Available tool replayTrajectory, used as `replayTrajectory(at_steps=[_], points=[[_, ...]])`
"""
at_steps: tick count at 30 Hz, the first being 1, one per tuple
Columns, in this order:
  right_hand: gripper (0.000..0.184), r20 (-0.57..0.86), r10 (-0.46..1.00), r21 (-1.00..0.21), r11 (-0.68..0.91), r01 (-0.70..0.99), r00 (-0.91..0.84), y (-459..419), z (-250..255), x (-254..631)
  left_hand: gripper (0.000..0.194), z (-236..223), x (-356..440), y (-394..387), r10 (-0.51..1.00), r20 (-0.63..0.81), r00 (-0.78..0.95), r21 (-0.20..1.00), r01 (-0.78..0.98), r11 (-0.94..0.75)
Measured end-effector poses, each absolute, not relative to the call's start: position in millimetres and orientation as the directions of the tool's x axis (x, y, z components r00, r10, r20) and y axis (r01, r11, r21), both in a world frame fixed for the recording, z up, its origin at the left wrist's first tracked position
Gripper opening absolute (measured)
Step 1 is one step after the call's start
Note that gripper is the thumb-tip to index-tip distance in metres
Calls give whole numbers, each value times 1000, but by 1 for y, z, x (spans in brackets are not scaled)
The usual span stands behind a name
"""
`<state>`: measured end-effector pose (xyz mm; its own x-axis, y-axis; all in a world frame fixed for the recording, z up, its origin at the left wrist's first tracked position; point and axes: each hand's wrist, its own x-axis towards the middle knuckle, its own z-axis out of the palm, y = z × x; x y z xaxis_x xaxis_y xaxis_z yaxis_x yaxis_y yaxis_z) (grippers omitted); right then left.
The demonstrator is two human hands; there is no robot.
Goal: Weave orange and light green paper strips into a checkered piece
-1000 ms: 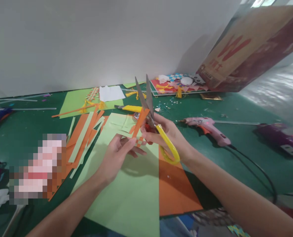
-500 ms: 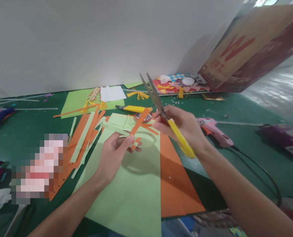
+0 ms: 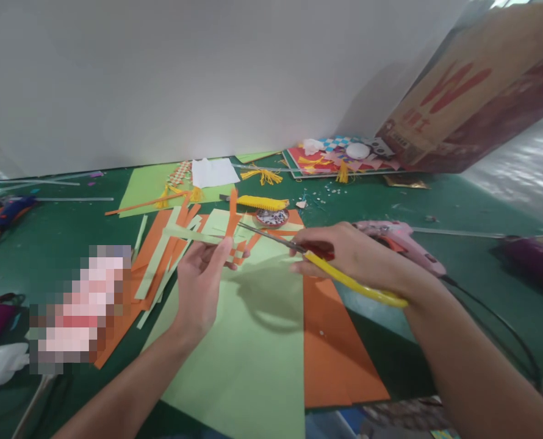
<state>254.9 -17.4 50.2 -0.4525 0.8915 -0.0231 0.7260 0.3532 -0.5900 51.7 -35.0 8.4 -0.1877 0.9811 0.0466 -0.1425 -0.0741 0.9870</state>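
My left hand pinches a small woven piece of orange and pale green paper strips; one orange strip sticks up and a green one runs out to the left. In my right hand is a pair of scissors with yellow handles. Their blades point left, the tips close to the upright orange strip; I cannot tell whether they touch it. Beneath both hands lies a large pale green sheet, partly over an orange sheet.
Loose strips lie left of the sheet. Behind are a yellow utility knife, a small dish and yellow tassels. A pink glue gun with a cord lies right. A paper bag stands at the back right.
The scissors have swung from pointing up to pointing left, with their tips brought down beside the orange strip. The strip in my left hand stands more upright.
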Motion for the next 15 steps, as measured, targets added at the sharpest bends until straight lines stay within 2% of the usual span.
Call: replayTrajectory(at_steps=[5, 10, 15], points=[[38, -37, 860, -605, 386, 697, -509, -19, 51, 253, 19, 9, 53, -36, 978, 29, -205, 986, -156, -61], [33, -48, 882, -629, 338, 700, -469, -17, 53, 259, 19, 9, 49, -32, 967, -19, -255, 982, -189, -30], [35, -62, 858, -637, 360, 682, -510, -17, 49, 255, 21, 6, 50, -32, 977, -33, -210, 988, -154, 0]])
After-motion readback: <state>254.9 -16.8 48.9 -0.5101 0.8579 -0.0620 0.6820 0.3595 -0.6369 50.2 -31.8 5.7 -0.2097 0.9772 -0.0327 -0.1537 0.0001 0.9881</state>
